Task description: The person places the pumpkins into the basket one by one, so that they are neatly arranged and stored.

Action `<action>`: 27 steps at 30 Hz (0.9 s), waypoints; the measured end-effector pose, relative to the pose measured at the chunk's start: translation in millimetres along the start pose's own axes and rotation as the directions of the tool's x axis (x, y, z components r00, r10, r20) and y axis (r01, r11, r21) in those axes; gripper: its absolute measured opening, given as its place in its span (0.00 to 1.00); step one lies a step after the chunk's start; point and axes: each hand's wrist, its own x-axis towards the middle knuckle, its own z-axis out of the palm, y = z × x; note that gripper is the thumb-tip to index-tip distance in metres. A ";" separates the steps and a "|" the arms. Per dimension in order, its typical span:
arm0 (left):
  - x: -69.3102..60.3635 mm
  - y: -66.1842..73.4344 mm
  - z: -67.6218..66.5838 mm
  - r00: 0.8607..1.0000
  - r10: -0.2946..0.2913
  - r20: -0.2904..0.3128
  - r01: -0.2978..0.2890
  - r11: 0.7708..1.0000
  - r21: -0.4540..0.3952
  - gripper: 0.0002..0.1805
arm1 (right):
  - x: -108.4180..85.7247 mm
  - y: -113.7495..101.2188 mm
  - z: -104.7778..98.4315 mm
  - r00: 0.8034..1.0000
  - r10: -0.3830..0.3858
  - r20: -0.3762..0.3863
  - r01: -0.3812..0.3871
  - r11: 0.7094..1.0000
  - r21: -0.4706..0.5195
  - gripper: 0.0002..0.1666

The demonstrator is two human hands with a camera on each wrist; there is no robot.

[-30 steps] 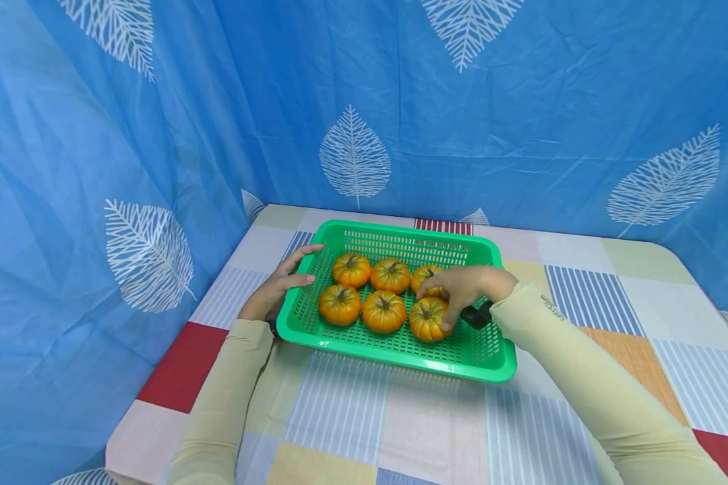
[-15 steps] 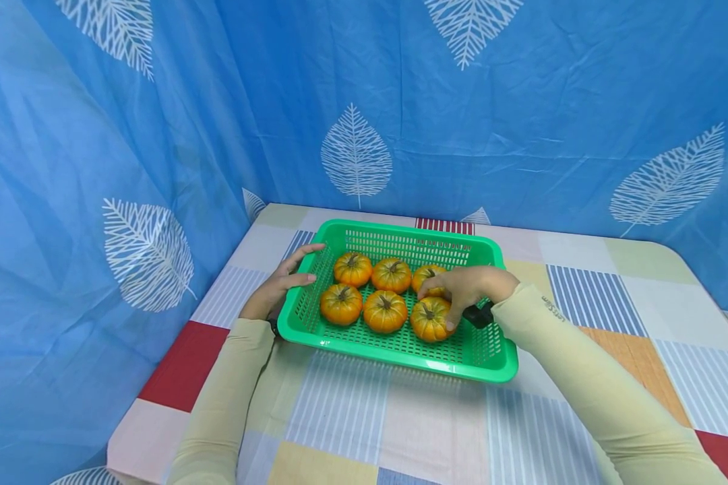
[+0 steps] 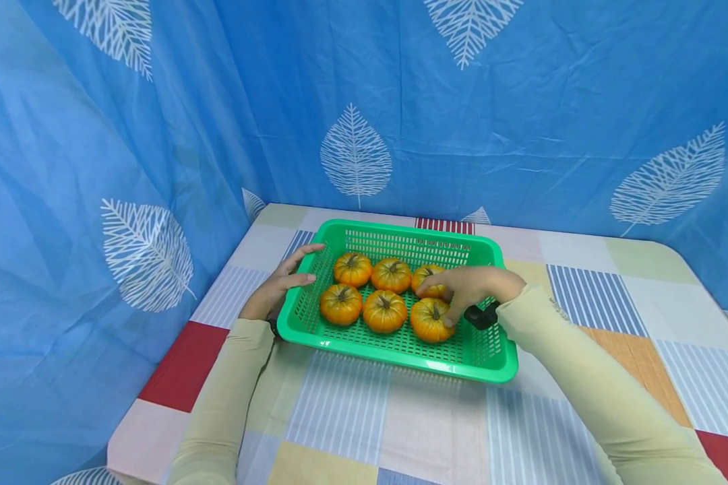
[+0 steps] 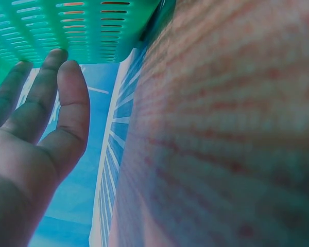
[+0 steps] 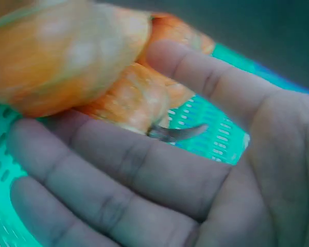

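Note:
Several small orange pumpkins with brown stems sit in two rows in a green basket (image 3: 400,364). The right hand (image 3: 467,288) reaches over the basket's right end. Its thumb lies at the right edge of the front right pumpkin (image 3: 427,327), and its fingers cover part of the back right pumpkin (image 3: 426,275). In the right wrist view that hand (image 5: 195,170) has extended fingers beside a blurred pumpkin (image 5: 67,56), with no pumpkin enclosed in the palm. The left hand (image 3: 282,283) is at the basket's left rim; in the left wrist view its loosely extended fingers touch the basket wall (image 4: 92,31) from outside.
Under the basket is a table with a patchwork cloth (image 3: 431,424). A blue curtain (image 3: 461,148) with white leaf prints hangs behind it and along the left. A black strap device (image 3: 482,315) sits at the right wrist.
The right hand has shifted slightly, its thumb now a little higher at the front right pumpkin's edge. The left hand, basket and pumpkins look still.

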 end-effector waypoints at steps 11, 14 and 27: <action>0.9 2.9 1.6 1.000 -0.004 0.013 0.004 1.000 -0.005 0.39 | -34.7 11.3 -2.6 0.947 -0.179 -0.265 0.214 0.971 0.108 0.34; 0.0 4.0 1.3 1.000 -0.015 0.019 0.015 0.999 -0.032 0.39 | -45.6 14.5 0.0 0.882 -0.198 -0.428 0.260 0.962 0.089 0.28; -10.9 6.5 -7.1 0.999 -0.050 0.010 0.049 0.995 0.085 0.43 | -80.6 47.5 28.4 0.542 -0.040 -0.840 0.190 0.979 0.075 0.26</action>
